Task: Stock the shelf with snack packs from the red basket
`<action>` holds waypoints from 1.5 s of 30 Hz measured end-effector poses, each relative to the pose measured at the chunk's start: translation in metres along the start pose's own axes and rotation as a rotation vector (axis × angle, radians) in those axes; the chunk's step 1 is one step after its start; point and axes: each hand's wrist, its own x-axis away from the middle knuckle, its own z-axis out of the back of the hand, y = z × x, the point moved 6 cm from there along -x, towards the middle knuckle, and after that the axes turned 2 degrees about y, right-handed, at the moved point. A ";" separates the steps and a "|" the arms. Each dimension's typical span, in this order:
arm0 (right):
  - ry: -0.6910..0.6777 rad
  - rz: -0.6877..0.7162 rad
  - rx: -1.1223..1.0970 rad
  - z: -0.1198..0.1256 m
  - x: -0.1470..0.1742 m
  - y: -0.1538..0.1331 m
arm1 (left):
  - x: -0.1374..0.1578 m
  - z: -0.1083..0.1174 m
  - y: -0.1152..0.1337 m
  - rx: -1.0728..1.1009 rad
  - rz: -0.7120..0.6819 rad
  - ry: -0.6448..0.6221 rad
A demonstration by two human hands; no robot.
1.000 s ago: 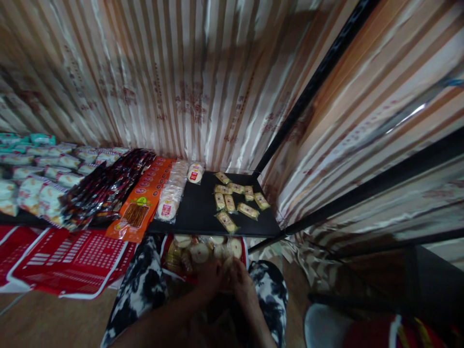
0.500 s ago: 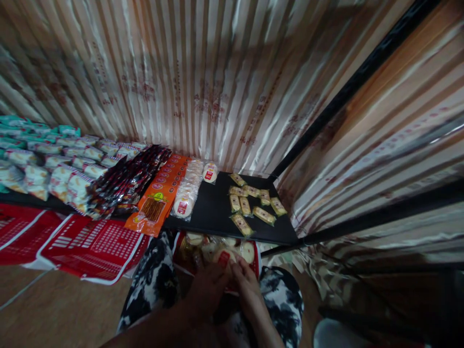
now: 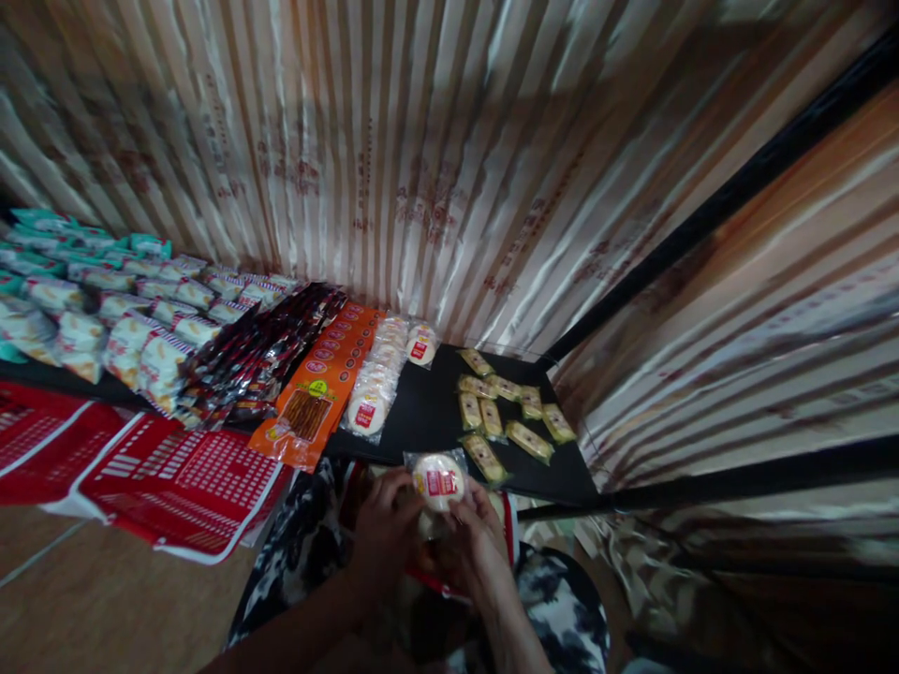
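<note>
Between my hands is a round white rice cracker in a clear wrapper [image 3: 439, 477] with a red label, raised over a red box [image 3: 511, 534] on my lap. My left hand [image 3: 385, 524] is closed at the wrapper's left side, its fingers in shadow. On the right edge, my right hand [image 3: 478, 526] pinches the packet between thumb and fingers. Beyond it, on the black shelf [image 3: 414, 412], lies a row of similar rice crackers [image 3: 366, 412], with a single one [image 3: 421, 344] beside the row's far end. The box's contents are dark and partly covered by my hands.
Several small yellow wrapped snacks [image 3: 507, 438] lie at the shelf's right. Left of the crackers are an orange packet [image 3: 309, 412], dark shiny packets [image 3: 257, 360] and white snack bags [image 3: 158, 360]. Red baskets [image 3: 186, 482] stand below. Black poles [image 3: 702, 482] and a striped curtain [image 3: 421, 159] border the shelf.
Both hands have lifted the rice cracker packet up out of the box towards the shelf edge. My view has shifted slightly, so the shelf sits further right and lower.
</note>
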 end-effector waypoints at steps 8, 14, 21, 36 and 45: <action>-0.091 -0.107 0.047 0.001 -0.006 0.001 | -0.028 -0.006 -0.029 0.225 0.243 -0.141; -0.143 -0.127 0.157 0.009 -0.024 0.002 | -0.054 -0.009 -0.037 0.259 0.243 -0.142; -0.263 -0.036 0.256 -0.013 -0.050 -0.012 | -0.069 -0.015 -0.045 0.061 0.136 -0.104; -0.021 0.346 0.538 -0.064 -0.167 -0.045 | -0.112 -0.084 -0.062 -0.074 0.286 -0.163; 0.025 0.482 0.809 -0.090 -0.207 -0.055 | -0.141 -0.112 -0.092 -0.097 0.421 -0.178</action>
